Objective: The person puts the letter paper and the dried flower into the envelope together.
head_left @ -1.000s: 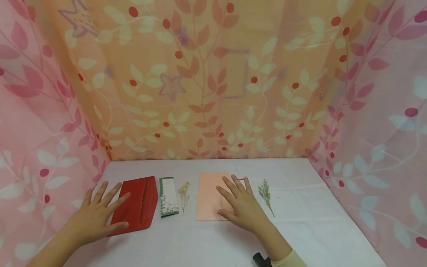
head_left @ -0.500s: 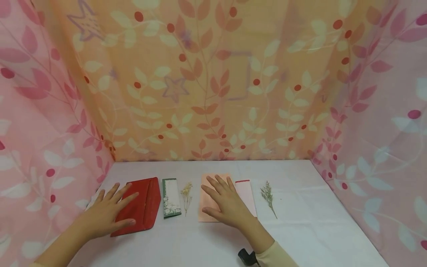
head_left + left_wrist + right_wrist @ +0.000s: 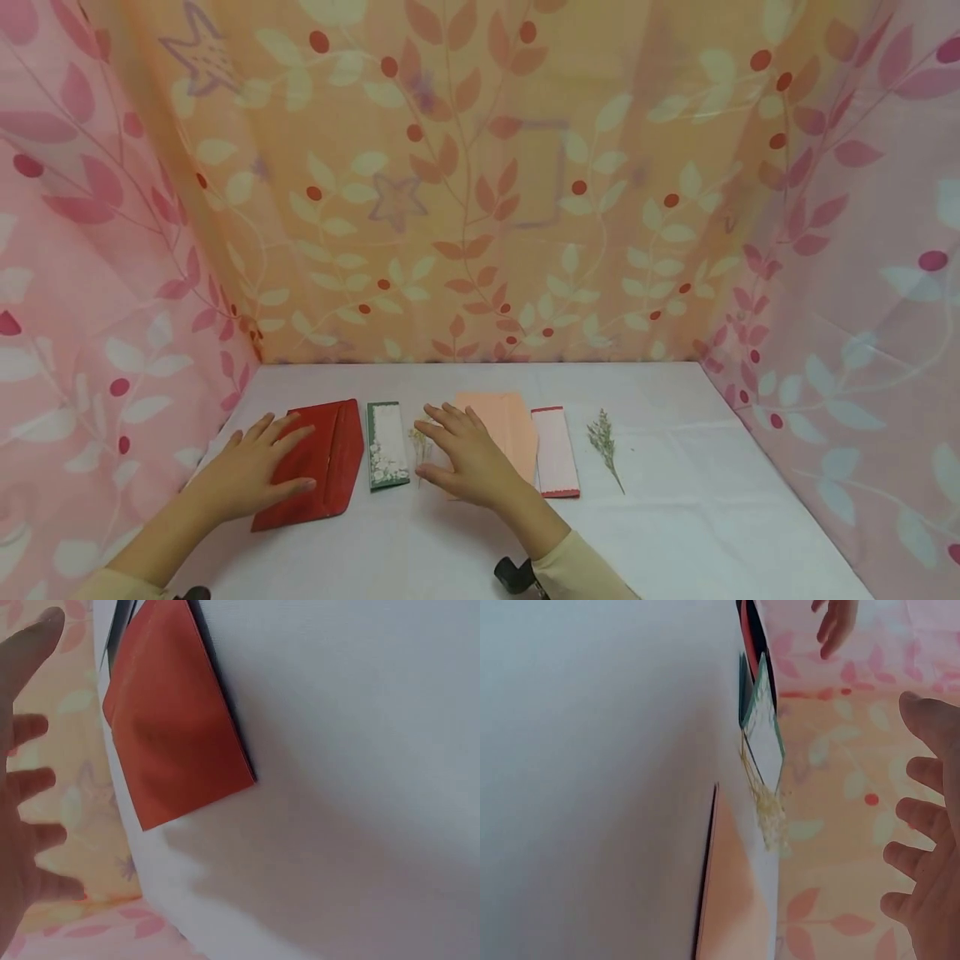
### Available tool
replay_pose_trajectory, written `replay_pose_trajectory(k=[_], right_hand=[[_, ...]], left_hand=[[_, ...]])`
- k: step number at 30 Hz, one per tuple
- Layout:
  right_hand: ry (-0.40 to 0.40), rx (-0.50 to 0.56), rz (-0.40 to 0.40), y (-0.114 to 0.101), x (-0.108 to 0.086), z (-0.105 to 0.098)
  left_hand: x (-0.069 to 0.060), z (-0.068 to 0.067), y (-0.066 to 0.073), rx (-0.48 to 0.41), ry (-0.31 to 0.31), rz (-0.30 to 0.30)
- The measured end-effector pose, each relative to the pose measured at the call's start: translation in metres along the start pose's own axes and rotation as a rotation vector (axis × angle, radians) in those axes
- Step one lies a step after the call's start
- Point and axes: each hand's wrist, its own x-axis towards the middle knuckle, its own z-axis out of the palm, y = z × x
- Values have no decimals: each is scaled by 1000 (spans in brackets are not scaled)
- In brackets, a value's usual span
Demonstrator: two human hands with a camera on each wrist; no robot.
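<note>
Although both hands are poised over the things, nothing is lifted, and the work looks barely begun or at a pause. In a row on the tabletop (image 3: 697, 525), left to right, lie the red envelope (image 3: 330, 467), green card (image 3: 387, 450), yellow sprig (image 3: 769, 814), peach envelope (image 3: 515, 433), pink card (image 3: 555, 454) and green sprig (image 3: 602, 433). Both cards and both sprigs lie outside the envelopes, so whatever they need seems all left to do.

The left hand (image 3: 247, 467) hovers over the red envelope's left part, fingers spread, holding nothing. The right hand (image 3: 467, 458), likewise spread and gripping nothing, hangs above the yellow sprig and the peach envelope's left part, partly hiding both. Between the hands lies the green card. The pink card meets the peach flap; which overlaps I cannot tell. The green sprig lies well right of both hands.
</note>
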Motion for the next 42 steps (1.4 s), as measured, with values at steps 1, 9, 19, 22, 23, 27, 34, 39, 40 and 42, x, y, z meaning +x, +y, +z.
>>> replay_pose_trajectory(k=[1,9,19,22,23,27,34,39,40,42], right_hand=[[-10,4,4,-2,2,2],[-69,70,39,-19,28,15],[-88,225,72,-32,56,43],[-94,261,91,-34,62,53],[-100,254,91,-33,64,57],[-119,255,120,-34,72,69],[-113,167,113,-32,80,97],[-125,124,108,-34,82,110],[-129,119,117,-35,82,111],[-138,106,135,-37,83,112]], left_hand=[[1,0,0,-28,-15,12],[12,-1,-4,-143,-101,62],[30,7,-12,-261,-184,21],[33,8,-13,-280,-203,2],[34,8,-13,-271,-206,3],[38,12,-12,-224,-210,3],[45,28,-16,-257,-262,13],[50,35,-21,-229,-288,15],[51,36,-22,-221,-291,16],[53,36,-23,-213,-300,12]])
